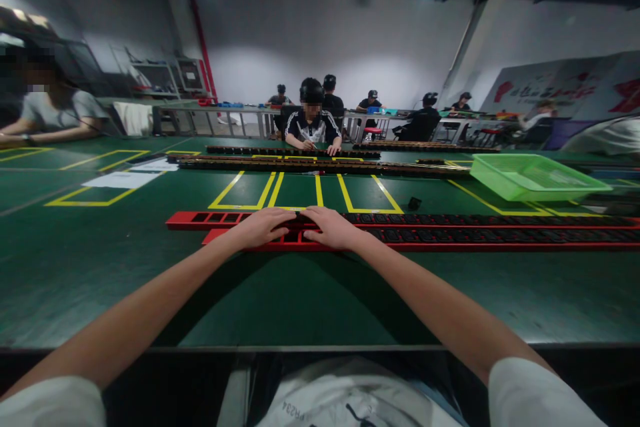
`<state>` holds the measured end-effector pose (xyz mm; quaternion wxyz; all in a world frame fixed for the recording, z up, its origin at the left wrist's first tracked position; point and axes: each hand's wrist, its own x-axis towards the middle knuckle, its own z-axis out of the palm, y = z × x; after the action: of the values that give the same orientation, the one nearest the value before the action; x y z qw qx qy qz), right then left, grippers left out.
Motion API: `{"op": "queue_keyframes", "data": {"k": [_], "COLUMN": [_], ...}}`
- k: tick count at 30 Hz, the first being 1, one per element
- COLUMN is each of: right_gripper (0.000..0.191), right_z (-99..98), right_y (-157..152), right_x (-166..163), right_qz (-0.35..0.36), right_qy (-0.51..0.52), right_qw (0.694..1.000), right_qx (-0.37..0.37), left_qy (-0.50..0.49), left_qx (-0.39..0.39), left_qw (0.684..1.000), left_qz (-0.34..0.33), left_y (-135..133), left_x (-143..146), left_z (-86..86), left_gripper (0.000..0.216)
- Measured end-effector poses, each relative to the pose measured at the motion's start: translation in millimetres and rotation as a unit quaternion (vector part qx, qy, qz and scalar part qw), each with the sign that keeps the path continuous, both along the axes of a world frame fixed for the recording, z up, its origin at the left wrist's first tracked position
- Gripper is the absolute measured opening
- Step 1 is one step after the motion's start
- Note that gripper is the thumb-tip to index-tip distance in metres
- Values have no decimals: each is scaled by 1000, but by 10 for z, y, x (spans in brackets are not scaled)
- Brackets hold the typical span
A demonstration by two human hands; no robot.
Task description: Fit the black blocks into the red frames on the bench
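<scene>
Two long red slotted strips lie side by side across the green table in front of me. The far strip (181, 219) reaches further left than the near strip (214, 237). Empty square slots show at their left, while black pieces (440, 235) fill the slots on the right. My left hand (263, 227) rests over the strips, fingers stretched toward the right and thumb apart. Opposite it lies my right hand (331, 227), fingers stretched left and thumb over the near strip. The fingertips almost meet over the far strip; anything small beneath them is hidden.
A green plastic basket (540, 177) stands beyond the strips at right, near a loose black piece (415, 203). Yellow tape outlines (300, 208), white papers (125, 179) and dark long strips (300, 163) lie further back. A co-worker (313, 120) sits opposite; others sit behind.
</scene>
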<state>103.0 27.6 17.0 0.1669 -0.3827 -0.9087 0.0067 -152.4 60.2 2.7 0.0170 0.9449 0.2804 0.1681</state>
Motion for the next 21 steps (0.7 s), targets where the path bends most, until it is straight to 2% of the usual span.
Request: {"op": "queue_keyframes", "data": {"k": [3, 6, 10, 15, 21], "right_gripper": [65, 58, 48, 45, 45], "right_z": [44, 128, 146, 108, 177], "right_y": [21, 37, 23, -39, -32], "right_x": [66, 223, 448, 652, 959], "right_qz": [-24, -34, -4, 5, -54], "right_qy": [22, 6, -25, 5, -8], "right_qw": [999, 999, 999, 999, 998], "right_qx": [-15, -30, -43, -38, -39], "left_qy": [8, 11, 20, 72, 81], "left_qx": [-5, 4, 20, 32, 69], "left_qw": [1000, 1000, 999, 995, 988], "left_qz": [2, 8, 28, 65, 108], "left_y": [3, -20, -30, 21, -4], "left_x": [-11, 1, 108, 374, 532], "left_z": [-17, 5, 111, 252, 180], "left_gripper": [46, 46, 45, 46, 42]}}
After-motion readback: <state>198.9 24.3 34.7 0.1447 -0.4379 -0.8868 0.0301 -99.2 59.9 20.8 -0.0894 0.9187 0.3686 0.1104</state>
